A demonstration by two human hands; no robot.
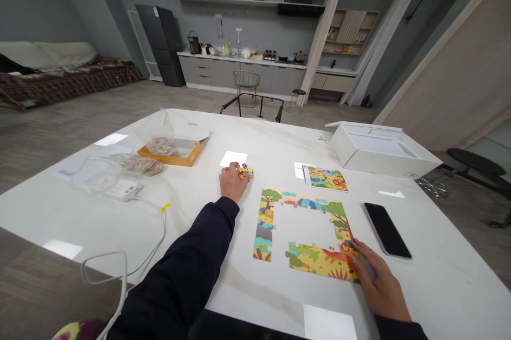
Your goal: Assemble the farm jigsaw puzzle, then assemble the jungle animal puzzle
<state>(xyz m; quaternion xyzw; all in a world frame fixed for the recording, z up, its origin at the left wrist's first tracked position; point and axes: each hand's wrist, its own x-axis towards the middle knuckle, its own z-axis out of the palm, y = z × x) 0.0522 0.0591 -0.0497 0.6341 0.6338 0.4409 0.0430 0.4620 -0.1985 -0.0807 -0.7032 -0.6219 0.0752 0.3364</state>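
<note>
A jigsaw border (pixel 264 231) with jungle animals lies on the white table, its middle bare and a gap in its bottom edge toward the left corner. At the lower right corner of the border rests my right hand (pixel 379 281), fingers apart, the fingertips touching the lion piece. My left hand (pixel 233 183) is up and left of the border, its fingers bent over a small cluster of loose puzzle pieces (pixel 246 172); whether it grips one is hidden. Behind the border lies a picture card (pixel 327 178) showing the colourful jungle scene.
A black phone (pixel 386 229) lies right of the puzzle, with an open white box (pixel 383 151) behind it. On the left are a yellow-edged box (pixel 175 159), plastic bags of pieces (pixel 146 164), and a white adapter (pixel 122 190) with a looping cable.
</note>
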